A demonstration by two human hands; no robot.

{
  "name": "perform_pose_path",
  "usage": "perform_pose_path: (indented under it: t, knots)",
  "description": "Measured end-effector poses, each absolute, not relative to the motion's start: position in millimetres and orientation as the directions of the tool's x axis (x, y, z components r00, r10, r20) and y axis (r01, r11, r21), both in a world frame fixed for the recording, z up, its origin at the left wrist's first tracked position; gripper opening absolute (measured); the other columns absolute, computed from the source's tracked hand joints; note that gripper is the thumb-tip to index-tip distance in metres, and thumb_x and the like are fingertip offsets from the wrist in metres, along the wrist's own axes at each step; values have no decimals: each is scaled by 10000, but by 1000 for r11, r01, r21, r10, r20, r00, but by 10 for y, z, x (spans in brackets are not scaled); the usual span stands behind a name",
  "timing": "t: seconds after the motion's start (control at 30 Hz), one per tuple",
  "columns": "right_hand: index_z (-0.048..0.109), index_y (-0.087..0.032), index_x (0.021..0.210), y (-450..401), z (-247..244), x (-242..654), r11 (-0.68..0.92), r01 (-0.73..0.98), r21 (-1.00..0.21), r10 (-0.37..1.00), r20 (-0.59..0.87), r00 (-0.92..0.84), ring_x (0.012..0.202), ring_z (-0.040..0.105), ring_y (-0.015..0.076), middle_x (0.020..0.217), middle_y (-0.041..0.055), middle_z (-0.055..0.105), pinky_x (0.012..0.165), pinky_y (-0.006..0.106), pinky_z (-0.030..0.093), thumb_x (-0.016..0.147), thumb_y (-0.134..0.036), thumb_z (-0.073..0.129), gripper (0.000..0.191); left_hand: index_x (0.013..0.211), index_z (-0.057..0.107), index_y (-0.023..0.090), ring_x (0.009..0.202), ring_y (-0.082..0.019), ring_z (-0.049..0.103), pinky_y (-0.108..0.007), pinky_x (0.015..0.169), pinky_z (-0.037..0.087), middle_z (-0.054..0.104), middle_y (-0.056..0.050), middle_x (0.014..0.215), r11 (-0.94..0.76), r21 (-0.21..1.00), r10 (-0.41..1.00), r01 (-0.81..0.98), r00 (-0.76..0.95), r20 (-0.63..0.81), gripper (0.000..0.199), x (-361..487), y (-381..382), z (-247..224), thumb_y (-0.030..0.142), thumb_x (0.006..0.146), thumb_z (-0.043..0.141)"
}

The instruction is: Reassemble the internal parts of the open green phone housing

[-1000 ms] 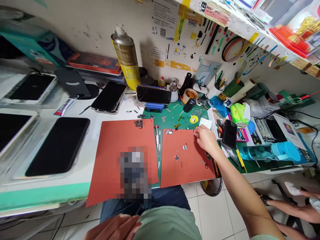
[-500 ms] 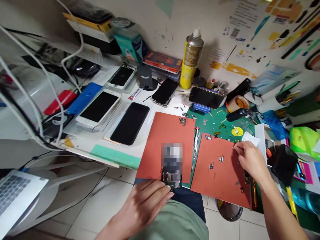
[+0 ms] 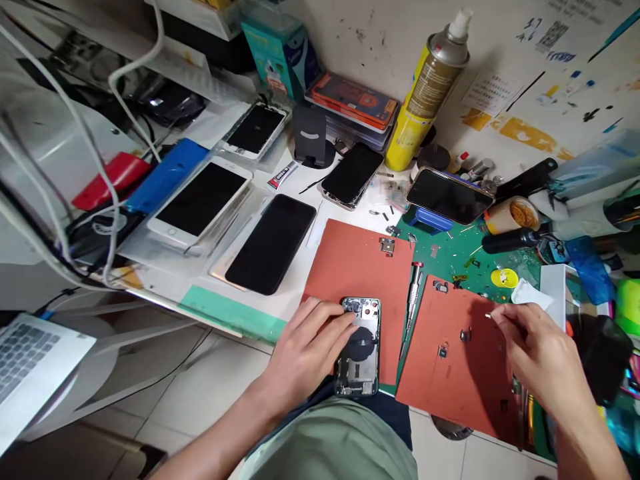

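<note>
An opened phone housing (image 3: 367,380) lies at the front edge of the left red-brown mat (image 3: 345,247). My left hand (image 3: 313,340) rests over its upper left side, fingers together and fingertips touching the frame. Above the right red-brown mat (image 3: 425,373), my right hand (image 3: 535,340) pinches a tiny metallic part (image 3: 489,315) between thumb and forefinger. Small metal pieces lie on that mat, among them one near its middle (image 3: 465,335) and another lower left of it (image 3: 443,352). A silver screwdriver with a red end (image 3: 413,293) lies between the mats.
Left of the mats are a black phone (image 3: 271,244) and a white phone (image 3: 200,203). Behind stand a yellow spray can (image 3: 425,93), a phone on a blue stand (image 3: 449,195) and a tape roll (image 3: 515,213). A white box (image 3: 553,283) is on the right.
My left hand has moved up from the phone housing's bottom end to its upper left side. My right hand has shifted slightly down, still pinching. The camera view has moved closer and turned.
</note>
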State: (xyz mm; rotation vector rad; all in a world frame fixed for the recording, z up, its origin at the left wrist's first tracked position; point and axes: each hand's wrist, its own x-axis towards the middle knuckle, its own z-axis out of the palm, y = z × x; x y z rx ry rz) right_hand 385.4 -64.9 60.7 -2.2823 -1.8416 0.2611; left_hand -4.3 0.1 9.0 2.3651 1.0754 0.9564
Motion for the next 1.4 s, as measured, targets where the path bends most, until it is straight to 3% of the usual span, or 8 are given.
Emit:
perform_pose_path:
  t: [0.13,0.27,0.53,0.73,1.4]
  knots:
    - [652,-273,1063,-481,803,3151,-12,873,-487,1000,-20,3,786,660,170,965,21,658,690,287,491,1105,-303,555,110,1278,695,117,967,-219,631,-371,838,566,712,-93,1090,-655,571,753,495,495,434,259,-3,59,78,93,1021,716]
    - [607,-261,1030,-222,798,2550,18,815,-579,989,-111,-100,691,613,134,927,-4,613,633,266,466,1120,-200,480,168,1324,683,112,965,-228,613,-379,813,535,712,-87,1078,-659,562,745,499,533,401,309,13,96,89,95,1018,723]
    - [592,-239,986,57,672,2147,20,858,-513,970,-198,-141,637,557,152,913,7,584,559,294,383,1093,-156,423,216,1337,672,53,987,-258,584,-419,811,485,718,-113,1102,-682,542,722,492,574,387,347,13,93,50,70,998,739]
    - [615,-222,998,80,608,2029,17,897,-441,960,-242,-137,669,594,176,943,35,610,550,312,350,1069,-121,400,247,1350,665,45,1008,-269,588,-433,841,483,728,-120,1137,-676,557,723,483,580,375,357,-3,96,56,61,999,730]
    - [684,-207,1050,-46,555,1836,-73,921,-384,990,-140,20,625,630,173,934,36,643,541,303,392,1041,-110,450,253,1338,665,53,1039,-283,612,-428,874,525,712,-147,1158,-674,579,724,460,566,394,353,-38,131,76,-20,993,650]
